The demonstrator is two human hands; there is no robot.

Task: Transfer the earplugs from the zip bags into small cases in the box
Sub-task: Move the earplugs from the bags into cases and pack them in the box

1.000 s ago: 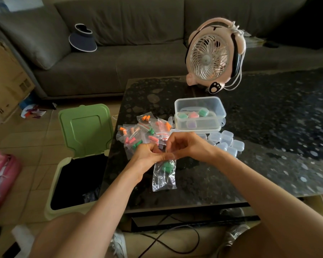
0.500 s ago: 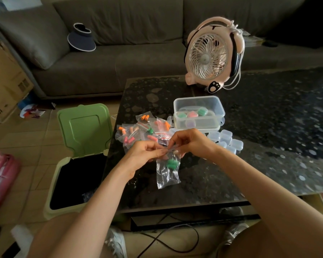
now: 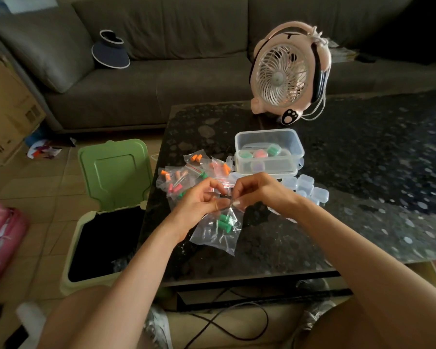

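Bin [image 3: 112, 172] open at far left, not in play. Pile of unopened zip bags [image 3: 184, 176] on the table [image 3: 363, 177], just behind the left hand [image 3: 199, 201]. Left thumb and forefinger are curled, pinching the top edge of one bag [image 3: 212, 236]; right hand [image 3: 259, 192] pinches the same edge from the other side. Since a second ago the bag has gone from hanging straight to skewed and puffed out. Looks like the seal is being worked apart, but can't tell if it's open yet. Green earplugs [image 3: 224, 222] are inside the bag, so no transfer yet. Box [image 3: 269, 138] with filled cases sits behind the right hand, empty cases [image 3: 310, 187] just right of it.
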